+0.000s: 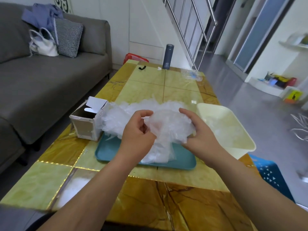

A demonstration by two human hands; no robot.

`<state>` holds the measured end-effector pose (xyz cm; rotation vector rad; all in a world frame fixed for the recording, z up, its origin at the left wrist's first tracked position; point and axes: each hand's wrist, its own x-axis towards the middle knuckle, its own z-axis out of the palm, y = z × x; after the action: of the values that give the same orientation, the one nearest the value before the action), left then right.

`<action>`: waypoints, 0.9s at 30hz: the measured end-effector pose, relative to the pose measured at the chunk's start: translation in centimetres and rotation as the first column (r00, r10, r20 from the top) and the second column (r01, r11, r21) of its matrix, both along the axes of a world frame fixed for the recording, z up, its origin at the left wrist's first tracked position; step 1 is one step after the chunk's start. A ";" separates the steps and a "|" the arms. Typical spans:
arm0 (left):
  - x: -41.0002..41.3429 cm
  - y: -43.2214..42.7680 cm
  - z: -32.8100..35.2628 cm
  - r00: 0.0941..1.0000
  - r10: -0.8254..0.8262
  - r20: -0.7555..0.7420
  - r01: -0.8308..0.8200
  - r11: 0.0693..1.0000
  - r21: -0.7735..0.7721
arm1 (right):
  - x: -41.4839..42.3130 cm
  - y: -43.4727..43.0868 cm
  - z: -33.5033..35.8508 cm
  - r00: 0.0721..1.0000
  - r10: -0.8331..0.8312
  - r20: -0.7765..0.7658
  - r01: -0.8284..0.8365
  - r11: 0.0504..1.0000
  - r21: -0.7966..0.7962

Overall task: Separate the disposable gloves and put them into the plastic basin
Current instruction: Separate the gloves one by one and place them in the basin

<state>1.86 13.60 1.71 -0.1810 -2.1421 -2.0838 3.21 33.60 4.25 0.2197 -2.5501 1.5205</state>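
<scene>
1. Your left hand (138, 130) and right hand (201, 132) sit nearest in the head view, raised over the teal tray (106, 152). Both have their fingers curled, pinching opposite sides of a crumpled wad of disposable gloves (168, 125).
2. Behind the wad, the main heap of gloves (120, 117) lies on the tray, up against an open cardboard box (86, 125).
3. To your right the plastic basin (243, 153) stands on the table (50, 180), just beside the tray. You cannot tell whether any gloves lie in it.
4. The likely trouble is cling: the thin films stick together, so you may peel off several as one, or tear one by pulling hard.
5. A tail of the wad hangs down to the tray, so swinging toward the basin could drag loose gloves off onto the table.
</scene>
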 end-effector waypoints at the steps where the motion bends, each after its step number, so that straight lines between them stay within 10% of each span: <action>1: 0.0 -0.1 -0.1 0.999 -0.033 0.023 0.034 0.999 -0.026 | -0.3 0.1 0.1 1.000 -0.021 0.006 0.022 0.999 -0.030; 9: 0.4 -1.2 -0.9 0.958 -0.264 0.116 0.283 0.937 -0.205 | -1.0 -0.2 -0.3 0.977 -0.110 0.184 0.167 0.929 -0.330; 18: 0.8 -0.6 -0.9 0.991 -0.046 0.124 0.087 0.933 -0.348 | -0.5 1.5 -0.6 0.881 0.033 0.471 0.019 0.994 -0.104; 27: 0.1 0.4 -2.8 0.884 -0.230 0.408 0.264 0.964 -0.028 | 0.7 1.9 -3.8 0.916 -0.038 0.399 0.038 0.999 0.008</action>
<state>1.96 14.01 -1.04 -0.0355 -2.5645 -2.3437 3.92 35.48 0.44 -0.1595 -2.8354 1.6985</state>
